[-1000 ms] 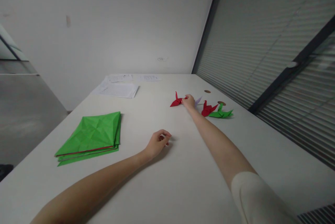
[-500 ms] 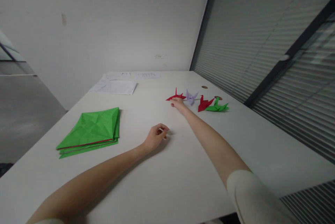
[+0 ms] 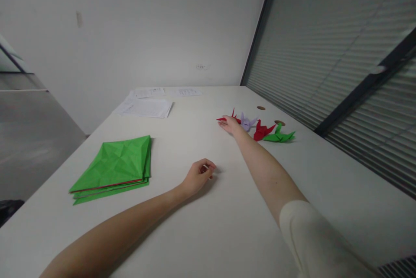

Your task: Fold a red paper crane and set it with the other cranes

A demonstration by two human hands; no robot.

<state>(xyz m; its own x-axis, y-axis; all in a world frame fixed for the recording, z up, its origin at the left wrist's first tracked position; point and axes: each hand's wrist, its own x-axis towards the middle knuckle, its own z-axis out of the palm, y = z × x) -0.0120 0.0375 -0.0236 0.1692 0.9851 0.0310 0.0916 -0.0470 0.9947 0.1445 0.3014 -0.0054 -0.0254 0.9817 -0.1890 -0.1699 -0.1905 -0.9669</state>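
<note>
My right hand [image 3: 231, 125] reaches out to a red paper crane [image 3: 238, 119] and covers part of it. Its fingers look stretched out beside the crane's pointed end; whether they touch it is hard to tell. To the right stand a lilac paper crane [image 3: 247, 122], a second red paper crane [image 3: 262, 132] and a green paper crane [image 3: 280, 135], close together in a row. Nearer to me, my left hand [image 3: 197, 177] rests on the white table [image 3: 208, 226], loosely curled with thumb and fingertips together and nothing visible in it.
On the left lies a stack of creased green paper sheets [image 3: 113, 163] with red edges showing between them. Printed papers [image 3: 146, 107] lie at the far left of the table. Two round holes pierce the tabletop near the blinds [image 3: 302, 70] on the right.
My right hand's fingers have loosened from around the red crane and straightened. The view has turned slightly left, so the cranes appear farther right. My left hand keeps its curled pose.
</note>
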